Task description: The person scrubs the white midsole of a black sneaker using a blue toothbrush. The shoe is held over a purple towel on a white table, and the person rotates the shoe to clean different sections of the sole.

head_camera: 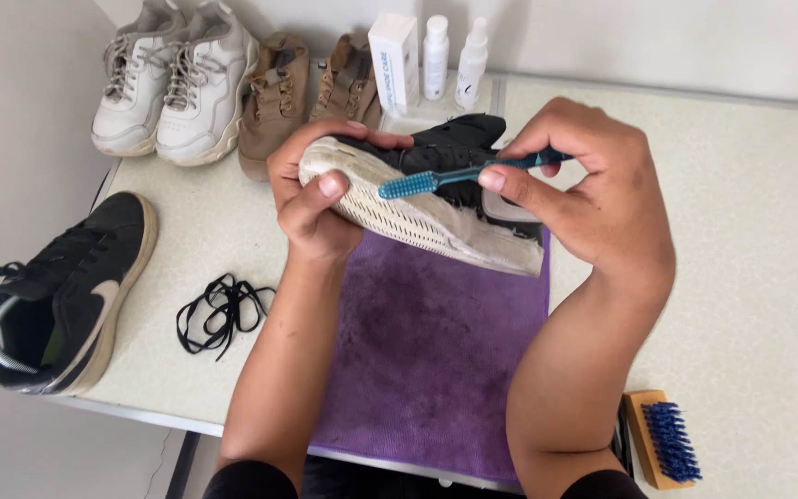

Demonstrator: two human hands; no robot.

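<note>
My left hand (311, 189) grips the toe end of a black sneaker (436, 199), tilted so its dirty white patterned sole faces up. My right hand (593, 189) pinches the handle of a blue toothbrush (445, 177). The brush's bristled head rests on the sole near my left thumb. Both hands hover over a purple cloth (431, 360) spread on the table.
The matching black sneaker (62, 296) lies at the left table edge beside loose black laces (222, 312). White sneakers (173, 79), tan shoes (307, 88), a white box and two white bottles (453, 57) stand at the back. A wooden brush with blue bristles (662, 439) lies front right.
</note>
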